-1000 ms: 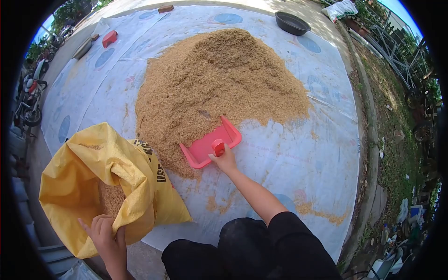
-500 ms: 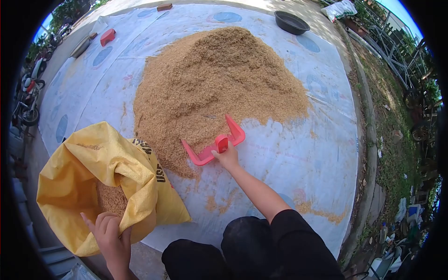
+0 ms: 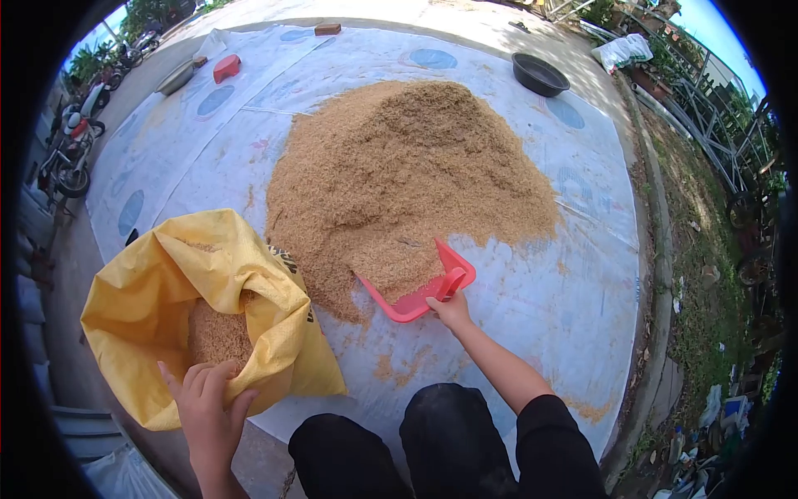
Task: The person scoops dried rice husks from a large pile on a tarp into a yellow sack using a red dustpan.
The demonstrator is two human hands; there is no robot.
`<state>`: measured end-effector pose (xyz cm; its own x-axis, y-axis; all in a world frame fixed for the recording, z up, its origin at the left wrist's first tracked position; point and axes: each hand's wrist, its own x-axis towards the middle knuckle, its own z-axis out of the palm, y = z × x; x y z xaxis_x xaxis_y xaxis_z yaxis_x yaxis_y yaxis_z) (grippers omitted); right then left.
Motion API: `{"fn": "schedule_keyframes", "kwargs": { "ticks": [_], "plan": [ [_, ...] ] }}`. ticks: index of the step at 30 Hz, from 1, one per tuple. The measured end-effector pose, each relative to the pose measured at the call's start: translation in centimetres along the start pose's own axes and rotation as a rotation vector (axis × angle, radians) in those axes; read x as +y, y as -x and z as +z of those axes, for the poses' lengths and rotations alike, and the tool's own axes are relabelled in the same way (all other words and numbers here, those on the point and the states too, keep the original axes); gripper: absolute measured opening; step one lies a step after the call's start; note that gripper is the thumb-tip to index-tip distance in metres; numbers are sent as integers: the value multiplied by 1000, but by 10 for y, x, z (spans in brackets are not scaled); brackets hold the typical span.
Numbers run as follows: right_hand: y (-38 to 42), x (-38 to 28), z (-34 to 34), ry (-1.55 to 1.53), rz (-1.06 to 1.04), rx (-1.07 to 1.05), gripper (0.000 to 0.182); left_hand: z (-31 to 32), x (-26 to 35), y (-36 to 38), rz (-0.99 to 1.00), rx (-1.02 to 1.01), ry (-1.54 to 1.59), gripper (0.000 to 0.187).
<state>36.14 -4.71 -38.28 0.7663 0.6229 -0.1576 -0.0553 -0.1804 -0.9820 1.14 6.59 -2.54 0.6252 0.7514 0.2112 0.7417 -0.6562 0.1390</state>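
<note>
My right hand (image 3: 450,311) is closed round the handle of a red dustpan (image 3: 407,312), whose open side faces the heap. Tan husks lie in its mouth and run into the large heap of husks (image 3: 416,166), while its rear floor shows bare. On the left, my left hand (image 3: 208,406) grips the near rim of a yellow woven sack (image 3: 137,333), thumb and fingers on either side of the cloth, index finger sticking out. The sack's mouth gapes upward, and husks (image 3: 218,334) show inside. Dark print on its side is partly hidden by folds.
A pale sheet (image 3: 532,324) lies under the heap. Around its far edge are a black basin (image 3: 539,75), a red stool-like object (image 3: 226,68), a brick (image 3: 327,29) and a metal basin (image 3: 175,78). Motorbikes (image 3: 73,158) stand left; a kerb (image 3: 661,249) runs along the right.
The view has tilted up and shifted. The dustpan has moved slightly right and turned, its handle now leaning right, with more husks in its mouth. My left hand keeps its hold on the sack rim.
</note>
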Motion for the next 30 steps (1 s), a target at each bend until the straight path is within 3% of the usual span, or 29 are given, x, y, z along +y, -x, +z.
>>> {"fn": "schedule_keyframes", "kwargs": {
  "ticks": [2, 8, 15, 18, 21, 28, 30],
  "plan": [
    [28, -49, -23, -14, 265, -46, 40, -6, -3, 4, -15, -15, 6, 45],
    [53, -87, -72, -19, 149, -133, 38, -24, -12, 10, -118, -72, -62, 56],
    [46, -224, -100, -112, 19, -209, 38, -43, -34, 26, -99, 0, -40, 57],
    [46, -292, -108, -28, -87, -241, 38, -39, -45, 33, -108, 63, -43, 40],
    [37, -344, -113, 21, -202, -318, 36, -26, -53, 39, 48, 100, -22, 12],
    [32, -444, -34, 46, -421, -507, 35, -25, -55, 48, 58, 83, -93, 10],
    [30, -456, -6, 144, -465, -651, 36, -28, -57, 51, 67, 104, -73, 10]
  ]
}}
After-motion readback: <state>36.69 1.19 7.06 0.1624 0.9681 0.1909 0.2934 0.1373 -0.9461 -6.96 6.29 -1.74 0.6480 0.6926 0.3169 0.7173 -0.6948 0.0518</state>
